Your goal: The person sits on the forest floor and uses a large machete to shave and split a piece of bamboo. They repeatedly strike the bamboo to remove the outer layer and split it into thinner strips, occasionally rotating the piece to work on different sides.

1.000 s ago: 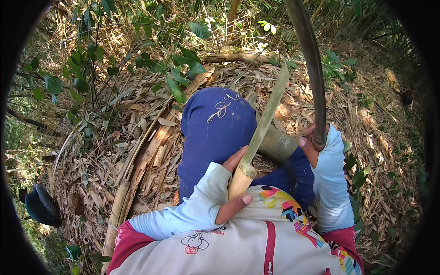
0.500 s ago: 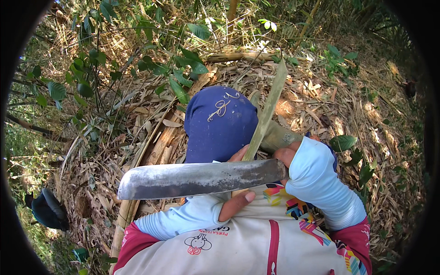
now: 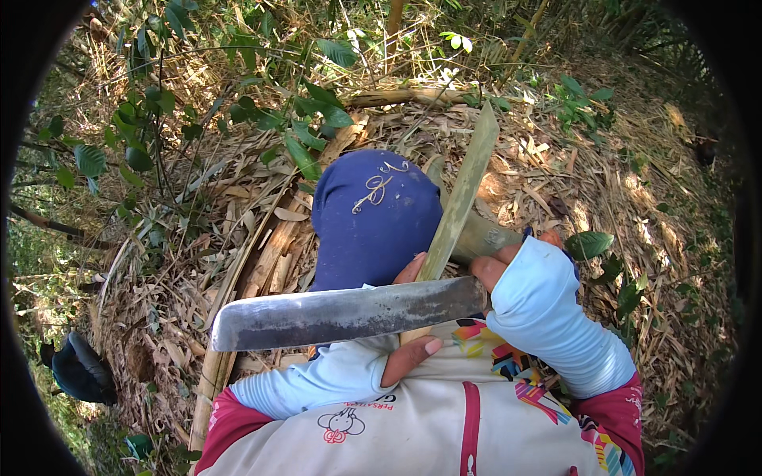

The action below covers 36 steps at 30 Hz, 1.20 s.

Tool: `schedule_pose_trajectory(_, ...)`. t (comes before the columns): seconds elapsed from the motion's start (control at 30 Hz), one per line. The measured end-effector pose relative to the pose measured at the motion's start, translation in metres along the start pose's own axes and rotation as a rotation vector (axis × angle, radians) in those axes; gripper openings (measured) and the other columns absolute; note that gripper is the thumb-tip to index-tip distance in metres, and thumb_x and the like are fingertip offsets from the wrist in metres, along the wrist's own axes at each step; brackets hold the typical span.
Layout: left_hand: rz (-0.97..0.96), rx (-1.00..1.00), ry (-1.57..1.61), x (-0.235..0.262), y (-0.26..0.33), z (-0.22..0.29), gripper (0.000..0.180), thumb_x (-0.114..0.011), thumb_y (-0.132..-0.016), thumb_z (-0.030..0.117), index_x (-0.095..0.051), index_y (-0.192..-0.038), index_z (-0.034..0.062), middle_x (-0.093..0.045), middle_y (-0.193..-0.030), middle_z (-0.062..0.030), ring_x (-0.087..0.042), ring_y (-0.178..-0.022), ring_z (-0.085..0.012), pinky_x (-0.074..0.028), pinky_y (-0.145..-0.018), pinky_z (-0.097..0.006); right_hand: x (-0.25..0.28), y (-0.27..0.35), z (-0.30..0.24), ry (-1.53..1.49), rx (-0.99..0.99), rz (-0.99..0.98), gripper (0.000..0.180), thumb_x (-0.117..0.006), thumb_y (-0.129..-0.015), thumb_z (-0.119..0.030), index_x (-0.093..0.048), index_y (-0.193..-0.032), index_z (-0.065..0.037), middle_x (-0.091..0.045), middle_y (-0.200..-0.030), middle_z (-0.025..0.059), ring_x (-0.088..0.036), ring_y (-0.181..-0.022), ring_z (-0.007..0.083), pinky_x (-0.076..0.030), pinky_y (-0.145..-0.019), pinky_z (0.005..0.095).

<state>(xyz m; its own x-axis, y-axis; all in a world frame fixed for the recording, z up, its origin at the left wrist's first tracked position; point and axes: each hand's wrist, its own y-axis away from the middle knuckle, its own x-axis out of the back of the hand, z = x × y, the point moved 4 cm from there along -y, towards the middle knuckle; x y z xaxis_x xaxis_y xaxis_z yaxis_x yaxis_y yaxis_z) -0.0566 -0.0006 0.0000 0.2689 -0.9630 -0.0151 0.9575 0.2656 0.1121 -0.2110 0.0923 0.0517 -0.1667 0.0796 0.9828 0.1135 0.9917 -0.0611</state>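
**A:** What was the setting?

**B:** Outdoors, in sunlight. The ground (image 3: 603, 198) was covered in dry bamboo leaves and husks, with green leafy shrubs (image 3: 159, 119) at the upper left. The view looked down on the person's own body.

**A:** What were the hands doing?

**B:** A pale green split bamboo strip (image 3: 464, 190) stood tilted, rising up and to the right from the chest. The left hand (image 3: 413, 349) was curled around its lower end, thumb and fingertips showing on either side. The right hand (image 3: 500, 266) was closed tight around the handle of a broad machete (image 3: 341, 313). Its grey, worn blade lay level across the strip, pointing left, touching or just in front of the bamboo near the left hand.

**A:** Anything else nearby?

**B:** A blue cloth-covered knee (image 3: 373, 218) with a pale embroidered mark sat just behind the blade. Both arms wore light blue sleeves (image 3: 556, 325). The white shirt (image 3: 429, 436) carried a small cartoon figure and colourful patches. A dark bundle (image 3: 79, 369) lay far left.
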Motion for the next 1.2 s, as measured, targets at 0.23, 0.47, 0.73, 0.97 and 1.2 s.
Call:
schedule_pose_trajectory(0.23,0.035,-0.016,0.110,-0.003,0.002,-0.010,0.082,-0.062,-0.086,0.012,-0.014,-0.150,-0.0046,-0.037,-0.146,-0.0197,-0.033,-0.137,-0.0256,-0.021,-0.114,-0.034,0.000,0.001,0.001,0.085,-0.013,0.091,0.015,-0.057,-0.083,-0.023,-0.067,-0.084,-0.012,-0.057,-0.063,0.0029,-0.059,-0.058,0.0231,-0.038,-0.057,0.0465)
schedule_pose_trajectory(0.47,-0.021,-0.081,-0.274,0.004,-0.001,0.001,0.079,-0.064,-0.083,0.013,-0.021,-0.147,-0.0063,-0.042,-0.141,-0.0236,-0.040,-0.131,-0.0327,-0.026,-0.111,-0.036,0.004,-0.006,0.019,0.086,-0.163,0.059,0.023,-0.069,-0.070,-0.022,-0.065,-0.090,-0.012,-0.059,-0.069,0.0063,-0.061,-0.068,0.0284,-0.042,-0.064,0.0462)
schedule_pose_trajectory(0.73,0.006,-0.084,-0.204,0.003,0.001,-0.003,0.085,-0.066,-0.083,0.015,-0.017,-0.150,-0.0051,-0.040,-0.144,-0.0247,-0.043,-0.129,-0.0330,-0.028,-0.110,-0.034,0.015,-0.021,0.076,-0.089,-0.443,0.300,0.032,-0.070,-0.075,-0.008,-0.064,-0.107,-0.008,-0.064,-0.082,0.0123,-0.062,-0.078,0.0273,-0.049,-0.070,0.0363)
schedule_pose_trajectory(0.97,-0.034,-0.068,-0.195,0.004,-0.002,0.001,0.085,-0.067,-0.084,0.017,-0.018,-0.148,-0.0080,-0.038,-0.146,-0.0246,-0.038,-0.134,-0.0322,-0.026,-0.112,-0.035,0.015,-0.023,0.125,-0.526,-0.646,0.498,0.019,-0.072,-0.082,-0.008,-0.061,-0.097,-0.004,-0.057,-0.071,-0.0032,-0.049,-0.062,0.0061,-0.039,-0.056,0.0228)
schedule_pose_trajectory(1.2,-0.024,-0.047,-0.131,0.004,-0.002,-0.001,0.083,-0.067,-0.085,0.020,-0.020,-0.148,-0.0083,-0.036,-0.147,-0.0252,-0.035,-0.137,-0.0320,-0.024,-0.113,-0.034,0.002,0.001,0.076,-0.615,-0.595,0.395,0.018,-0.072,-0.080,-0.009,-0.062,-0.095,-0.006,-0.054,-0.069,-0.0019,-0.047,-0.064,0.0051,-0.040,-0.058,0.0231)
